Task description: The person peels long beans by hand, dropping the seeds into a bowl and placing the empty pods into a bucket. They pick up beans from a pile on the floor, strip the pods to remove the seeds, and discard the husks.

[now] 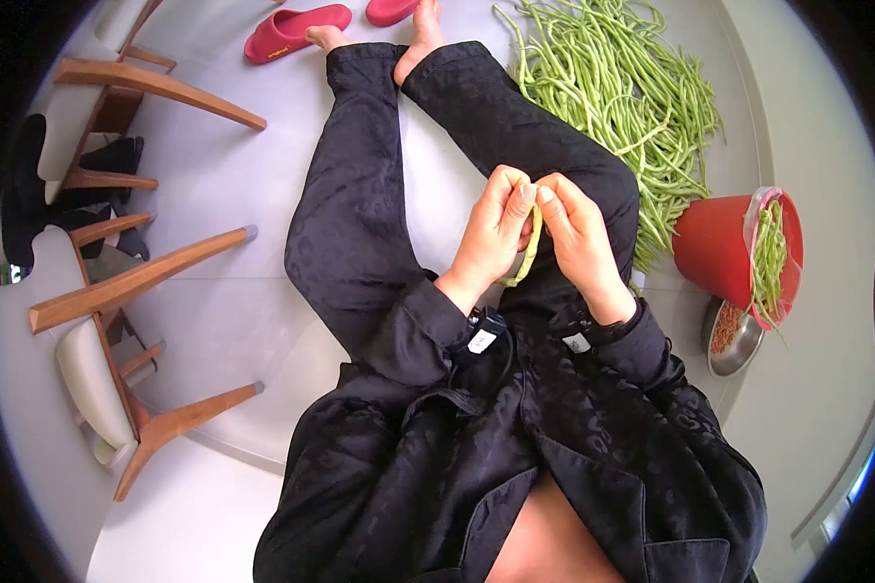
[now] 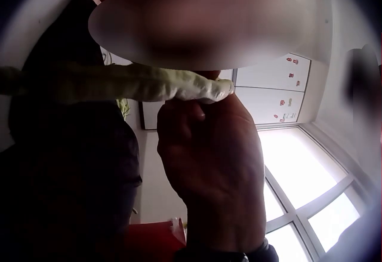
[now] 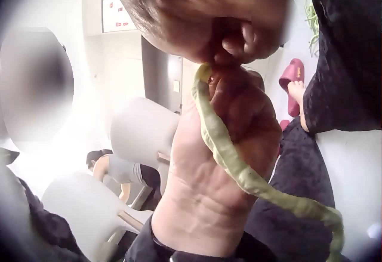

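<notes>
Close together over the lap, my left hand (image 1: pixel 488 233) and right hand (image 1: pixel 583 238) meet thumb to thumb. Both pinch a long green bean (image 1: pixel 527 262) near one end, and its free length curves down between the wrists. In the right wrist view the pale, lumpy bean (image 3: pixel 230 157) hangs from the fingertips across the left hand (image 3: pixel 206 160), with the right hand (image 3: pixel 209 11) above. Seen from the left wrist, the bean's tip (image 2: pixel 218 90) lies at the right hand's (image 2: pixel 215 154) thumb and fingers. The curled fingers partly hide the gripped end.
A large pile of long beans (image 1: pixel 632 107) covers the floor beyond the right leg. Beside it leans a red bucket (image 1: pixel 715 243) with beans, over a metal bowl (image 1: pixel 746 355) of brown pellets. Wooden-legged chairs (image 1: pixel 156 282) stand left; pink slippers (image 1: pixel 297 34) lie ahead. Another person (image 3: pixel 122 172) bends behind chairs.
</notes>
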